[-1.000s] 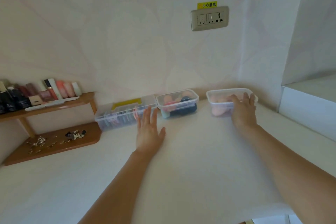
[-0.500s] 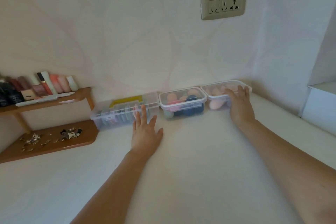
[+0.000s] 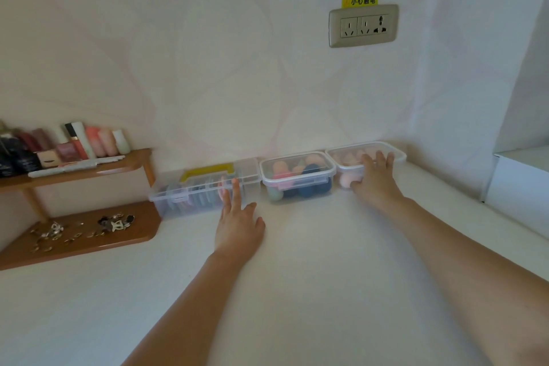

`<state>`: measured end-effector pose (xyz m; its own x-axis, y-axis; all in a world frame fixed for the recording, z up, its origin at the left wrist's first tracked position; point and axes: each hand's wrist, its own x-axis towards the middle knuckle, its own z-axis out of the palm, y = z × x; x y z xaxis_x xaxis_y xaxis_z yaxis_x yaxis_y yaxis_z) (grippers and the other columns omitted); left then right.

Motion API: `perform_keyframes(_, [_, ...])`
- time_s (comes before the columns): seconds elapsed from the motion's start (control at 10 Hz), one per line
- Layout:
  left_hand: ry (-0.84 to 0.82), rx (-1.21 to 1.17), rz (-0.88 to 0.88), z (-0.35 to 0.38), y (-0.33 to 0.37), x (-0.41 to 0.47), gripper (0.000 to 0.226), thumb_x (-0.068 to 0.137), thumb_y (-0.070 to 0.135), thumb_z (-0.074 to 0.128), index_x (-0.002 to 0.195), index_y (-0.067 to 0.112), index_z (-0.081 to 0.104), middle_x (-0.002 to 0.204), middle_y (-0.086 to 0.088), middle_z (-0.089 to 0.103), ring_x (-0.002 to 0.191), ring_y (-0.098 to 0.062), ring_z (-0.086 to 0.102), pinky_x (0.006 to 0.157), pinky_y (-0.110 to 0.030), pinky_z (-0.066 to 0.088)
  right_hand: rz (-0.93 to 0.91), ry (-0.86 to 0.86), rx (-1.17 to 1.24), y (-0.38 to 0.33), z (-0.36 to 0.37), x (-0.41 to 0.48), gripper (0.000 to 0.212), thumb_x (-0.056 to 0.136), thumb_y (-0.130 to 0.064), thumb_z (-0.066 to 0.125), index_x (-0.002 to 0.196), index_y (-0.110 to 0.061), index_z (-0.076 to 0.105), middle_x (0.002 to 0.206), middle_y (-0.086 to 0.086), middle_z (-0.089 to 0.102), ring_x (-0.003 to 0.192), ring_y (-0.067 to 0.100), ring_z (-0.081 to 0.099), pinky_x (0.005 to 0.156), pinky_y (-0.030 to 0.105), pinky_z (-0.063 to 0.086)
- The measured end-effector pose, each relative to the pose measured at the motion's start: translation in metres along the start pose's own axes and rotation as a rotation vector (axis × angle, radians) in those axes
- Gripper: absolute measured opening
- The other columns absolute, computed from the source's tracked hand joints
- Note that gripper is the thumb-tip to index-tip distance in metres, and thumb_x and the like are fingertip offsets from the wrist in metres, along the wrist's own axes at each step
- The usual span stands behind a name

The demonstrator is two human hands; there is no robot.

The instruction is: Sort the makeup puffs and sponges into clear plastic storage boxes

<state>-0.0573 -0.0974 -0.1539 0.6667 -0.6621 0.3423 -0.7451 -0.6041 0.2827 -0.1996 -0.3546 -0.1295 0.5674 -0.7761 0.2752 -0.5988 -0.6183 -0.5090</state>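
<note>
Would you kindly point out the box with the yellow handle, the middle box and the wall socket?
Box with the yellow handle (image 3: 196, 184): head view, on its clear lid.
Middle box (image 3: 297, 168): head view, on its lid.
Wall socket (image 3: 363, 26): head view, on its faceplate.

Head view, the person's own body only. Two arms in frame.

Left hand (image 3: 239, 226): bare. Only the back shows. The fingertips are smeared by blur, so nail detail cannot be read.

Left forearm (image 3: 184, 300): bare along its whole visible length, from the wrist to the bottom edge of frame.

Right hand (image 3: 375, 180): bare. Only the back shows, and the outlines are soft.

Right forearm (image 3: 463, 249): bare from the wrist to the right edge of frame. It looks broad near that edge.

Clothing: whatever is worn above the forearms falls outside the frame, so cannot tell.
</note>
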Motion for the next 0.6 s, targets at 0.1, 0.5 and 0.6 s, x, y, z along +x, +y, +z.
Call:
perform_keyframes(0.1, [0.002, -0.019, -0.001, 0.0, -0.003, 0.001, 0.038, 0.096, 0.029, 0.044, 0.132, 0.019, 0.05, 0.158, 0.0, -0.021, 0.146, -0.026, -0.016, 0.115, -0.035, 0.023, 0.009, -0.029, -0.092, -0.004, -0.002, -0.004, 0.074, 0.089, -0.021, 0.056, 0.15, -0.017, 0.016, 0.159, 0.013, -0.001, 0.145, 0.036, -0.013, 0.117, 0.047, 0.008])
perform_keyframes(0.5, [-0.061, -0.235, -0.058, -0.056, -0.009, -0.033, 0.058, 0.092, 0.02, 0.056, 0.145, 0.015, 0.032, 0.151, -0.008, 0.032, 0.137, -0.023, 0.035, 0.108, -0.029, 0.033, -0.199, 0.007, 0.02, -0.085, -0.053, -0.074, 0.037, 0.086, -0.016, 0.058, 0.123, -0.012, 0.054, 0.121, 0.009, 0.054, 0.115, 0.029, 0.051, 0.088, 0.033, 0.042])
perform_keyframes(0.6, [0.034, -0.386, -0.067, -0.109, -0.007, -0.054, 0.025, 0.093, 0.02, 0.054, 0.117, 0.015, 0.057, 0.079, 0.001, 0.064, 0.074, -0.012, 0.06, 0.062, -0.009, 0.043, -0.248, -0.038, 0.072, -0.115, -0.076, -0.1, 0.017, 0.089, -0.022, 0.052, 0.095, -0.013, 0.065, 0.09, 0.009, 0.069, 0.084, 0.025, 0.065, 0.074, 0.032, 0.049])
